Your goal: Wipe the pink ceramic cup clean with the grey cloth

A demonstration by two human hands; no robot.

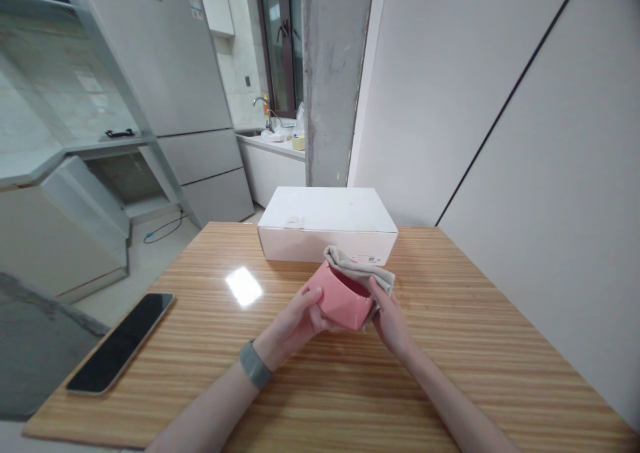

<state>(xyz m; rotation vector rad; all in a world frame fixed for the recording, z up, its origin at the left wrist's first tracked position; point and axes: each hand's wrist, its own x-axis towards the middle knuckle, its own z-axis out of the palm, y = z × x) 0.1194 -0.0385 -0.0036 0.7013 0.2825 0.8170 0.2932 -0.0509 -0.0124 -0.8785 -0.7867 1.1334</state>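
Observation:
A pink faceted bowl-like container (343, 299) is held tilted above the table, its dark opening turned up and to the right. My left hand (300, 316) grips it from the left and below, thumb on its outer side. In my right hand (390, 316) is a folded grey cloth (357, 266), pinched at the container's right rim. The cloth lies along the far rim and hangs down on the right side. Some fingers of both hands are hidden behind the container and the cloth.
Behind my hands a white cardboard box (327, 223) stands on the striped wooden table (200, 346). A black-screened phone (123, 343) lies at the left edge. A white wall panel (525, 193) borders the right side. Beyond are a fridge (160, 59) and a faucet (265, 106).

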